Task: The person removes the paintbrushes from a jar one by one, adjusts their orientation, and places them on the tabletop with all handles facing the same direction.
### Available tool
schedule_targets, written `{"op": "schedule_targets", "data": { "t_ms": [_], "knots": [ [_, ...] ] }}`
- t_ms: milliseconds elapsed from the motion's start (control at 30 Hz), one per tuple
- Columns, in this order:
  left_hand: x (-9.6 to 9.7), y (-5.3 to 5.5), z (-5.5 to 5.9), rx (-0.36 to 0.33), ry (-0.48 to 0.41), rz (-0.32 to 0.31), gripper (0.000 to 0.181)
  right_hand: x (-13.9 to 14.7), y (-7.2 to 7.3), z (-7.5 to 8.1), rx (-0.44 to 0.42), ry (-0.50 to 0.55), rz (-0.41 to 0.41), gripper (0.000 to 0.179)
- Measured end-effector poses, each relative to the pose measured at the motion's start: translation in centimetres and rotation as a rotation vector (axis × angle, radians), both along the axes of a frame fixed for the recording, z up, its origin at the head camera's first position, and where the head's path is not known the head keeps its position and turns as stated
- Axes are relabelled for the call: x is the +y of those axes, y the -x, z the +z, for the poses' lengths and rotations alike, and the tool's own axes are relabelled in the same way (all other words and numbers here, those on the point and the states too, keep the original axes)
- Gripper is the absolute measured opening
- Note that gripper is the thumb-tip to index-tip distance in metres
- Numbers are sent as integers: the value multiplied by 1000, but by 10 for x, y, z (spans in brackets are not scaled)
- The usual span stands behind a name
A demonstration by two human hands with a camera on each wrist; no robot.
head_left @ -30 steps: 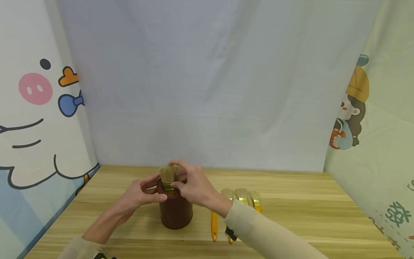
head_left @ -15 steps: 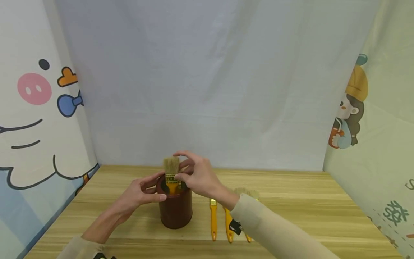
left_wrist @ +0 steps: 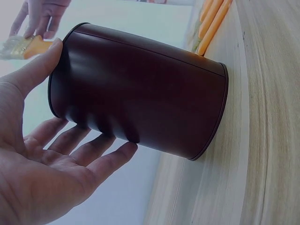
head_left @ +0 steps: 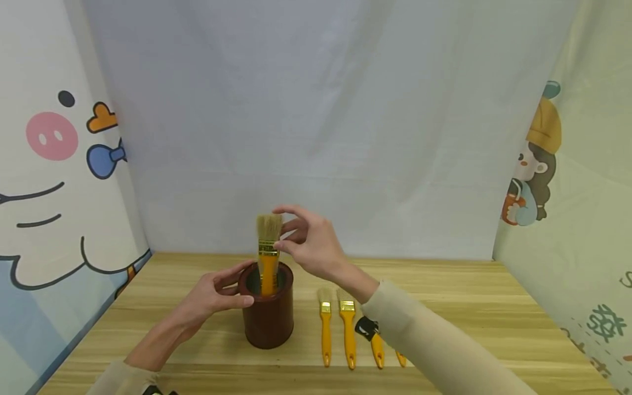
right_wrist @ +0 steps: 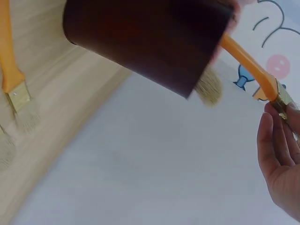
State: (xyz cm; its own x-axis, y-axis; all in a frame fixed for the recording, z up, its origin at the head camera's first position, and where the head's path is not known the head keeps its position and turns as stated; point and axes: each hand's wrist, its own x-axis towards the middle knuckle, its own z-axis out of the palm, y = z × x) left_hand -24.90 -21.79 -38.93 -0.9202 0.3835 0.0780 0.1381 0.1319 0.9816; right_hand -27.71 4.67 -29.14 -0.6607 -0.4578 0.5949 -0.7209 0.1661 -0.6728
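Note:
A dark reddish-brown cylindrical pot (head_left: 268, 326) stands upright on the wooden table. My left hand (head_left: 213, 293) holds it near the rim, thumb on one side and fingers on the other, as the left wrist view also shows. Above the opening, my right hand (head_left: 316, 244) pinches a paintbrush (head_left: 269, 266) by its gold metal band, bristles up. The orange handle points down, its lower end behind the rim in the right wrist view. Pale bristles of another paintbrush (right_wrist: 209, 89) stick out of the pot there.
To the pot's right, several orange-handled paintbrushes (head_left: 349, 334) lie side by side on the table (head_left: 474, 329), bristles away from me; my right forearm covers some of them. A pale cloth (head_left: 316, 137) hangs behind the table, with printed cloths at both sides.
My right hand has risen and moved slightly right, drawing the paintbrush upward so that its orange handle shows. The left hand and the pot have stayed in place.

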Motion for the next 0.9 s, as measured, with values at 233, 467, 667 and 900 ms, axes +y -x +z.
{"op": "schedule_targets", "data": {
  "t_ms": [233,467,667,900],
  "knots": [
    [0,-1,1,-4,9,16,83,9,1,19,38,30,-1,52],
    [0,-1,0,13,-4,12,82,21,-3,31,50,38,4,52],
    [0,1,-2,3,-5,19,82,32,-5,38,43,57,-4,53],
    [0,1,-2,3,-14,23,82,44,-7,40,43,41,-22,54]
  ]
}}
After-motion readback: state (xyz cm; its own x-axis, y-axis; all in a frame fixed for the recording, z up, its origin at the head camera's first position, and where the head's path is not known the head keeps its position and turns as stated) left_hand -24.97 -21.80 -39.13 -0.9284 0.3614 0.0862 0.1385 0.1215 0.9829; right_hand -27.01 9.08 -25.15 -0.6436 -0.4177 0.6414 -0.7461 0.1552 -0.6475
